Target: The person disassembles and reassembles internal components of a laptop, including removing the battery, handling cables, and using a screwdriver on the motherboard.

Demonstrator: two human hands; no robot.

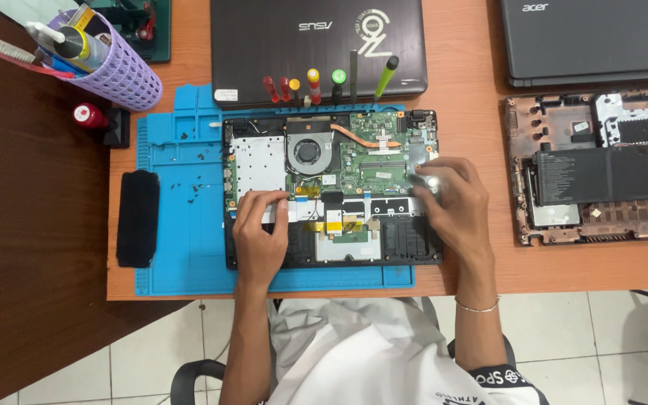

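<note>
Opened black laptop chassis (331, 187) with exposed green board, centred on blue silicone mat (181, 225). Left hand (260, 232), at eight o'clock, presses with narrow fingers; right hand (455, 202), at three o'clock, curled, grip unclear.

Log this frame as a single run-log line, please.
left hand: fingers on opened laptop, left side | right hand: resting on laptop's right side | blue mat under laptop | screwdrivers above
</note>
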